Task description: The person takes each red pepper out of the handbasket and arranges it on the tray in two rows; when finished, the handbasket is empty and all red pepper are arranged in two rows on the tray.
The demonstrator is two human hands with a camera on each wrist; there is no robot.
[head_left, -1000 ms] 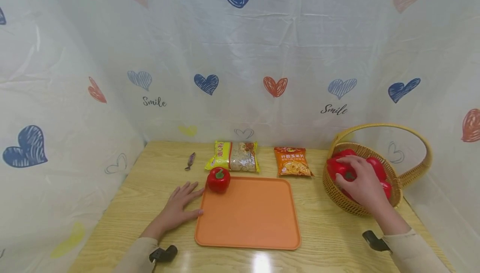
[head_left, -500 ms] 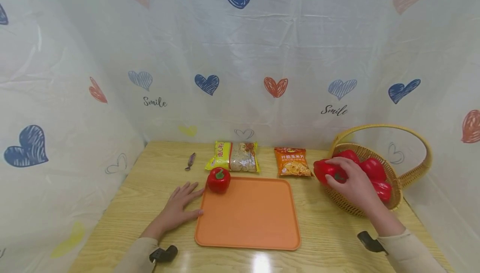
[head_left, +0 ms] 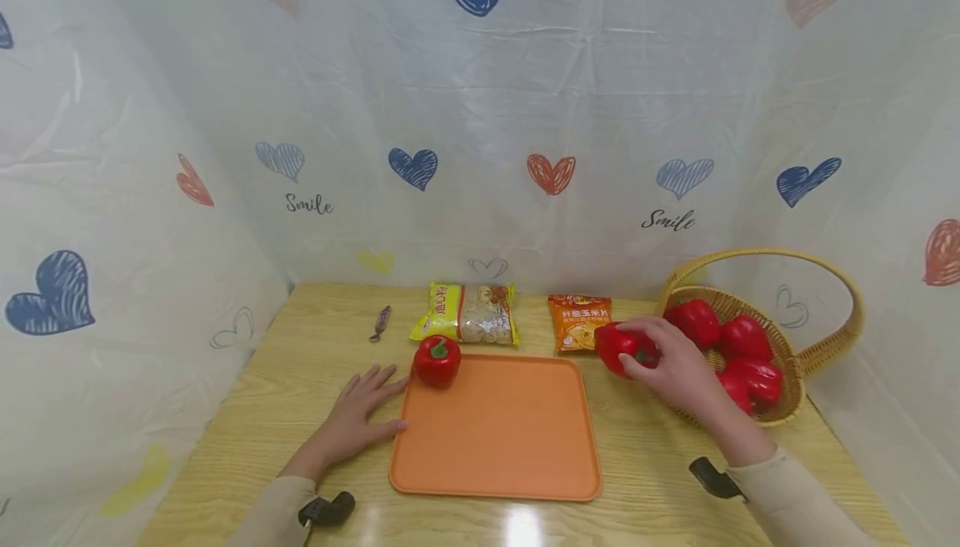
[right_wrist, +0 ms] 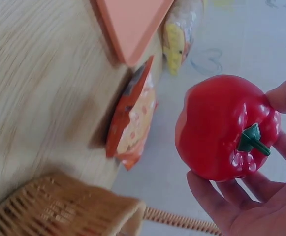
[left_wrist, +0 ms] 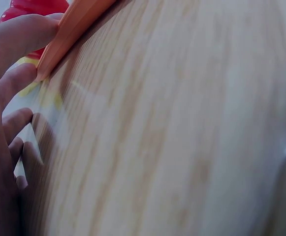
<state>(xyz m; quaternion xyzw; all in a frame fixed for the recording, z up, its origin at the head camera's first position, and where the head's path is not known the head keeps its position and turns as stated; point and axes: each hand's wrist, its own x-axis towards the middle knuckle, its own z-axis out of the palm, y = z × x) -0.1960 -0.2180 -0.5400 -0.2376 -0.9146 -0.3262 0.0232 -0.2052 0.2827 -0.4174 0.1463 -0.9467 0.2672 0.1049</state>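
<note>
Right hand (head_left: 678,368) gripping a red pepper (head_left: 617,348); left hand (head_left: 356,419) resting at an orange tray (head_left: 495,434).
Nearest me, the left hand is lying on the wooden table (head_left: 645,472) with fingers spread, its thumb touching the tray's left edge; further right, the right hand is curling thumb and fingers around the pepper, holding it raised off the table between tray and basket, green stem showing; a second pepper (head_left: 437,363) is sitting stem up on the tray's far left corner; at right, a wicker basket (right_wrist: 59,211) is containing more red peppers (head_left: 745,338); beyond the tray, a yellow bag (head_left: 487,318) and an orange packet (head_left: 577,326) are lying before a heart-printed curtain (head_left: 480,97).
</note>
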